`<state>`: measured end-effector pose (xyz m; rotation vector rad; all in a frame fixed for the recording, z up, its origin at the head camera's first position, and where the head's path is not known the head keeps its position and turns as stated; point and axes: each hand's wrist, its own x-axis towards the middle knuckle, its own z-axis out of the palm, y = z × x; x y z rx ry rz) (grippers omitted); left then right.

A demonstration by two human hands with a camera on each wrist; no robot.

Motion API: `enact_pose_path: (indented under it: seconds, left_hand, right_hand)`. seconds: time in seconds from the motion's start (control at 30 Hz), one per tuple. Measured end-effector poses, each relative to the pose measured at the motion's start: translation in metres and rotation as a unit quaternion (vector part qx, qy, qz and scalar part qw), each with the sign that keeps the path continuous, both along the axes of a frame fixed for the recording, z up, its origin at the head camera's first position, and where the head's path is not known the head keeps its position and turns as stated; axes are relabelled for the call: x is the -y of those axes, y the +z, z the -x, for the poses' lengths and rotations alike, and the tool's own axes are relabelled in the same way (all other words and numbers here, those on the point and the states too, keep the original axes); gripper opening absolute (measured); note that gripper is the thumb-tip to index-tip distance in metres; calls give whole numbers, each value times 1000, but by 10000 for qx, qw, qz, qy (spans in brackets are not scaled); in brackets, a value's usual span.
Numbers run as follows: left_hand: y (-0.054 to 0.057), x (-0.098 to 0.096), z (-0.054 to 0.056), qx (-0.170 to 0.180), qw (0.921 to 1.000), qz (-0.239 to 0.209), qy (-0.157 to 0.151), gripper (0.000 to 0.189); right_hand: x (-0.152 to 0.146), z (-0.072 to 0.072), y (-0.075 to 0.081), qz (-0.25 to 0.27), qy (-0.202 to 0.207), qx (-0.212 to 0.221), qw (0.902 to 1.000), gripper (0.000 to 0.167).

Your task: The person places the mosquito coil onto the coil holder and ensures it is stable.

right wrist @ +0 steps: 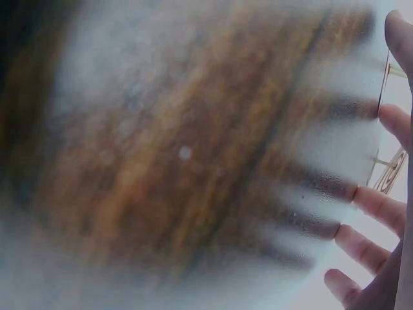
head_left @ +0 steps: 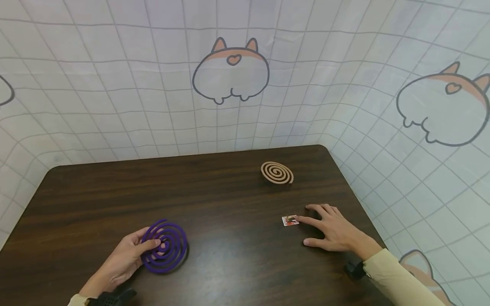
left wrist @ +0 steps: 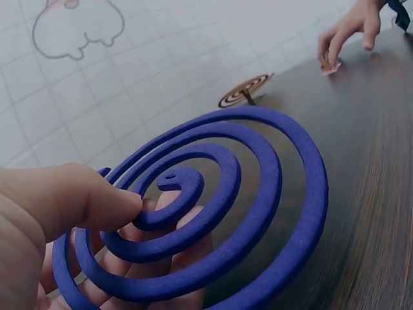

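Note:
My left hand (head_left: 124, 259) grips a purple mosquito coil (left wrist: 274, 171) by its inner rings. The thumb lies on top and the other fingers are beneath, partly hidden by the spiral. The coil is tilted above the dark table. On the right side, my right hand (head_left: 338, 231) is spread palm down with its fingers extended. Its index fingertip touches the edge of a small colourful printed card (head_left: 289, 221), or overlaps it in view. In the right wrist view, fingertips meet the tabletop, which is badly blurred.
A tan mosquito coil (head_left: 276, 172) stands raised on a small support near the back right of the dark wood table (head_left: 126, 187). White gridded curtains (head_left: 160, 85) with cartoon animals hang behind the table and along its right side.

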<state>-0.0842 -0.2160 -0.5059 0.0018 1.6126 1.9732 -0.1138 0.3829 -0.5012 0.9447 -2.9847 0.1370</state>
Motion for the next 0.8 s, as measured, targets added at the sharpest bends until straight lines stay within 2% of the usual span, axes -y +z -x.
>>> enact_pose_path:
  seconds: [0.23, 0.37, 0.57, 0.7, 0.8]
  left_hand:
    - [0, -11, 2, 69, 9998, -156, 45, 39]
    - [2, -18, 3, 135, 9997, 55, 205, 50]
    - [0, -31, 5, 155, 9985, 336, 396, 50]
    - [-1, -42, 6, 201, 9981, 386, 427, 67]
    - [-1, -49, 8, 268, 9977, 316, 535, 71]
  right_hand:
    - [-2, 1, 2, -30, 75, 52, 10000, 68]
    - [-3, 1, 3, -30, 50, 77, 10000, 68]
    - [-3, 2, 2, -70, 48, 12, 10000, 68]
    - [-3, 2, 1, -47, 51, 5, 10000, 69]
    - [-2, 2, 2, -18, 50, 22, 10000, 69]
